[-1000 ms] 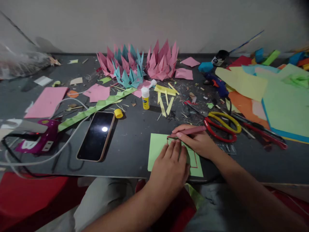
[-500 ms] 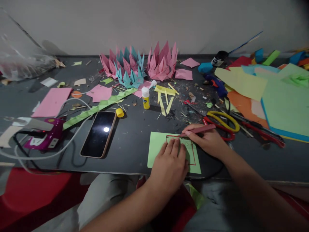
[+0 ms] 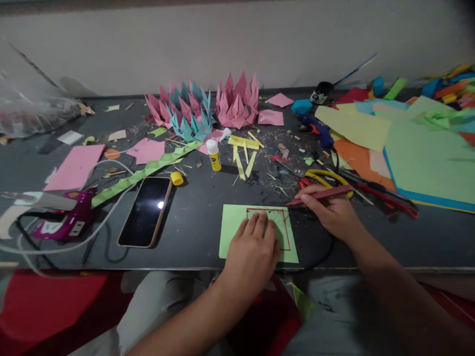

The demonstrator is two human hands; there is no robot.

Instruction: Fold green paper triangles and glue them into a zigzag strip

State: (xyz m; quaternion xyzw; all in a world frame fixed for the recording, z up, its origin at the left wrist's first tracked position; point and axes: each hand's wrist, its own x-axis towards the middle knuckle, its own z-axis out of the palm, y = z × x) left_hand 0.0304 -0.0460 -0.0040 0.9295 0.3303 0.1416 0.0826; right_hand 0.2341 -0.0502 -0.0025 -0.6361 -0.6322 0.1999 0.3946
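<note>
My left hand (image 3: 254,247) lies palm down, fingers stretched forward, on a light green sheet of paper (image 3: 229,225) near the table's front edge. Red lines on the sheet form part of a rectangle, with faint dark marks inside; my fingers cover some of it. In my right hand (image 3: 332,215) is a reddish pen (image 3: 326,194), gripped between thumb and fingers. Its tip points left, at the sheet's upper right corner; whether it touches the paper I cannot tell. Just behind that hand are scissors with yellow and red handles (image 3: 319,174), partly hidden.
A phone (image 3: 145,212), an uncapped glue stick (image 3: 214,155) and its yellow cap (image 3: 177,178) stand or lie to the left. Folded pink and blue paper pieces (image 3: 237,101) stand at the back. A glue gun (image 3: 321,133) and stacked coloured paper (image 3: 426,158) occupy the right, a purple socket block (image 3: 70,217) the left.
My right hand has moved the pen rightward, from the top red line to the sheet's upper right corner. My left hand stays on the sheet. The whole view has shifted slightly.
</note>
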